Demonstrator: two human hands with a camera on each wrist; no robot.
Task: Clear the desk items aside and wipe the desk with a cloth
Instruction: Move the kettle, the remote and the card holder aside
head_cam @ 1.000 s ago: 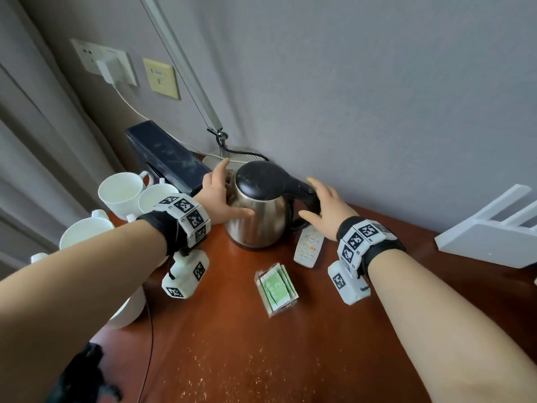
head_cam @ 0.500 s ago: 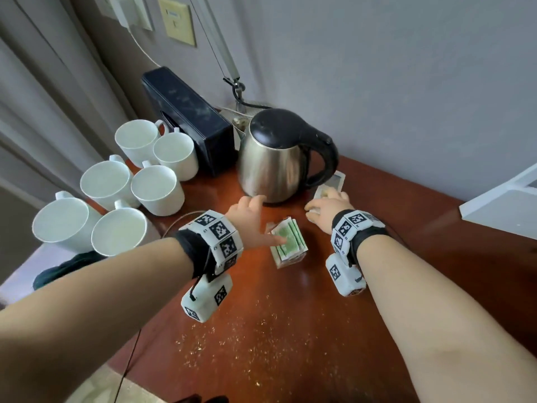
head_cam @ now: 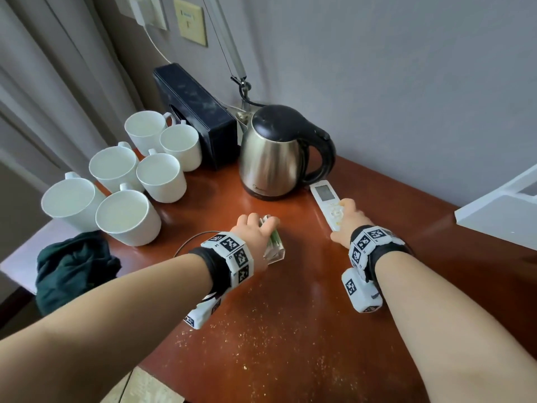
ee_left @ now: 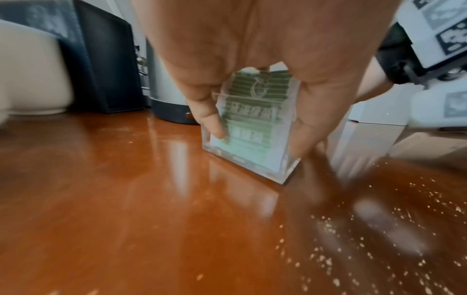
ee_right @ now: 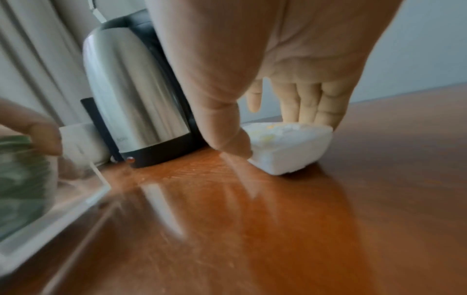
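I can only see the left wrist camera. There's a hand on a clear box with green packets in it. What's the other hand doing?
Observer: The right hand holds the near end of a white remote, thumb on one side, fingers on the other.
Operator: I see one white blob on the left. Is it a cup?
Observer: Yes. There are six white mugs, grouped at the left side of the desk.
Operator: Where's the wiping cloth?
Observer: A dark green cloth lies bunched on a lower surface left of the desk. Neither hand touches it.
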